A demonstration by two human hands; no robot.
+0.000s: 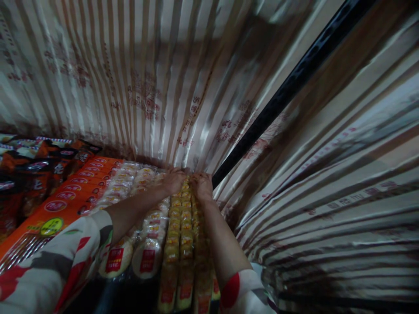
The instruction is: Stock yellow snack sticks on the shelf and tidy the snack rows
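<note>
Both my arms reach forward over rows of packaged food. My left hand (173, 180) and my right hand (202, 185) rest side by side at the far end of a row of yellow packets (182, 226), close to the striped curtain (157, 87). Their fingers curl down onto the farthest packets, but the dim light hides whether they grip anything. Round white packets with red labels (147, 257) lie just left of the yellow row, partly under my left forearm.
Orange boxes (62, 196) stand in a row further left, with dark red-and-black bags (29, 174) beyond them. Shiny striped plastic curtain strips hang behind and to the right (327, 183). A black bar (278, 100) runs diagonally between the strips.
</note>
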